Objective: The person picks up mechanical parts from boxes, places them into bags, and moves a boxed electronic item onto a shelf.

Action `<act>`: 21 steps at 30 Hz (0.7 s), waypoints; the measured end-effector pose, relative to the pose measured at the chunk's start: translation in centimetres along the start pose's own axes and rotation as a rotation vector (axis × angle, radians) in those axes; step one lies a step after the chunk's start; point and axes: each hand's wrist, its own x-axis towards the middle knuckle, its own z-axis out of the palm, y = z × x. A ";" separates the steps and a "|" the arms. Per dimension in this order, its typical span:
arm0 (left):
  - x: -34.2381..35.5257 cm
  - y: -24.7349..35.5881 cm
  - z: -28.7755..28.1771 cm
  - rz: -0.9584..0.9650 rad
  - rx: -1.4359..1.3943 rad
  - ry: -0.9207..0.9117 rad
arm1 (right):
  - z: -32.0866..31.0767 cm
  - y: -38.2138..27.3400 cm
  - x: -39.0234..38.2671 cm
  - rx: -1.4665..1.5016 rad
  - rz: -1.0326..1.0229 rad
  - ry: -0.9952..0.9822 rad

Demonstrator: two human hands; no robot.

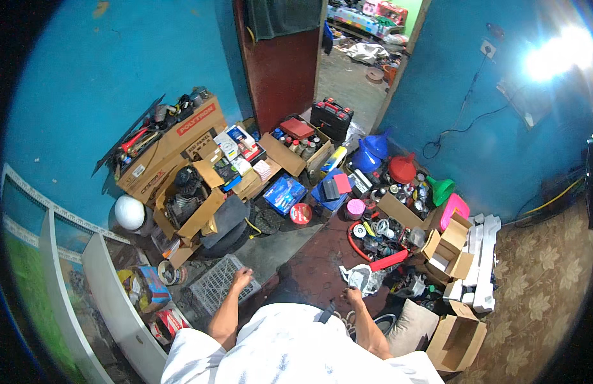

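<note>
My left hand point(241, 279) is loosely curled above a white plastic grate point(214, 285) at the lower left, with nothing visible in it. My right hand point(351, 294) is at lower centre with its fingers bent inward; what they hold, if anything, is too small to make out. Just beyond it lies a crumpled white plastic bag point(368, 280), near a red hose coil point(355, 240) with assorted small parts. A beige cushion point(412, 326) lies to the right of my right forearm.
Boxes, tools and tins crowd the floor ahead: a cardboard box point(207, 198), blue funnels point(367, 160), a red funnel point(402, 168), white foam packing point(485, 262). A white helmet point(130, 212) and white panels point(123, 281) stand left. An open doorway point(351, 83) is at the back.
</note>
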 end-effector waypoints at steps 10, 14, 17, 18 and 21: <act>6.8 -4.7 -1.2 -0.150 0.252 -0.029 | -3.7 -5.7 3.3 -0.472 0.128 0.205; 11.1 5.5 9.1 -0.315 -0.048 0.029 | -11.1 -10.3 3.6 -0.563 -0.012 0.434; 17.6 10.6 10.9 -0.135 -0.020 -0.113 | -11.2 -16.3 7.3 -0.430 -0.129 0.426; 18.9 8.5 4.4 -0.123 0.019 0.009 | -2.7 -22.1 5.7 -0.355 -0.098 0.245; 22.3 16.6 15.2 -0.005 0.043 -0.154 | -8.2 -22.9 9.5 -0.526 -0.315 0.418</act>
